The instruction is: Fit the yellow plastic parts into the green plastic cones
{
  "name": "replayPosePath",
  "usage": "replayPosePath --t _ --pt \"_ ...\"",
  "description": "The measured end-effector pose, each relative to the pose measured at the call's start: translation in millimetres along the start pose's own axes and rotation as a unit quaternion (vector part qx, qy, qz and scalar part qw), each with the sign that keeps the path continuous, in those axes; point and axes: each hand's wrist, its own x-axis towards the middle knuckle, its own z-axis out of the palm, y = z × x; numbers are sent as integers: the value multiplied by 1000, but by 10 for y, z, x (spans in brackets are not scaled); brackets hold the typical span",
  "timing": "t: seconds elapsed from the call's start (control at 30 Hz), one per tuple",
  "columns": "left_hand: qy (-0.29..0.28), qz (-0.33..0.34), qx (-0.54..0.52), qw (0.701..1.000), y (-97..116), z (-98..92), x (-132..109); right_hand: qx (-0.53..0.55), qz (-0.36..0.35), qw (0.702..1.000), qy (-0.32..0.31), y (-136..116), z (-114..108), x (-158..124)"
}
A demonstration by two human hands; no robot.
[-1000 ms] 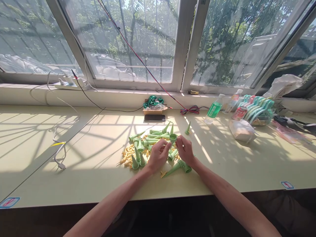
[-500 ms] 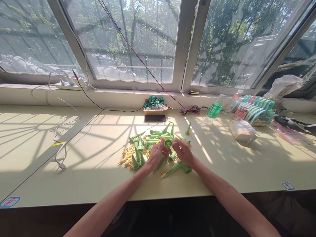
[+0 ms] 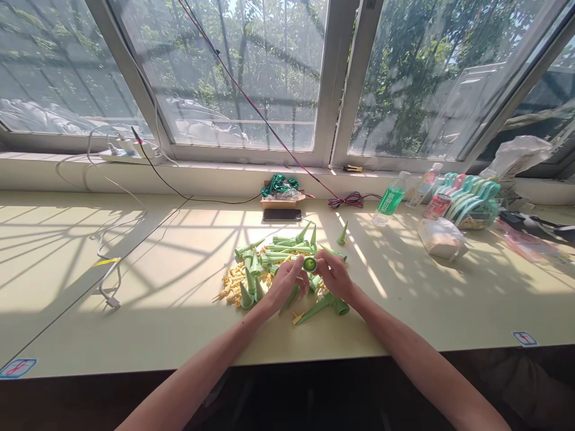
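Between my two hands is a green hollow plastic cone (image 3: 309,264), its round open end facing me. My left hand (image 3: 288,281) is closed on the cone's left side, thumb near the rim. From the right, my right hand (image 3: 333,274) pinches at the rim; whether a small part is also between its fingers is hidden. Beneath and around both hands lies a pile of green cones (image 3: 275,258), some standing and some on their sides. Small yellow plastic pieces (image 3: 232,284) are heaped at the pile's left. A long green cone (image 3: 315,308) with a yellow piece at its tip lies in front.
One green cone (image 3: 342,234) stands apart behind the pile. Farther back are a black phone (image 3: 282,215) and a small box (image 3: 282,202) of green material. To the right stand a green-labelled bottle (image 3: 390,202), a can (image 3: 436,206) and a white packet (image 3: 442,238). A white cable (image 3: 108,287) lies left.
The held cone has shifted slightly right and down, and its open end is turned a little. Both hands stay on it; the pile looks the same.
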Motion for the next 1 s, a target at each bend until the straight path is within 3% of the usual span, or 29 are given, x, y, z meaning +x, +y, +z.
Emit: replayPosePath --t 0.53,0.8,1.0 --pt "-35 34 69 996 -5 -38 -20 -64 -7 998 11 22 -46 10" --pt "-15 59 129 990 10 -33 -18 -89 3 996 6 94 -33 2" --pt "8 115 178 977 -34 -31 4 -91 44 995 -2 107 -17 -5"
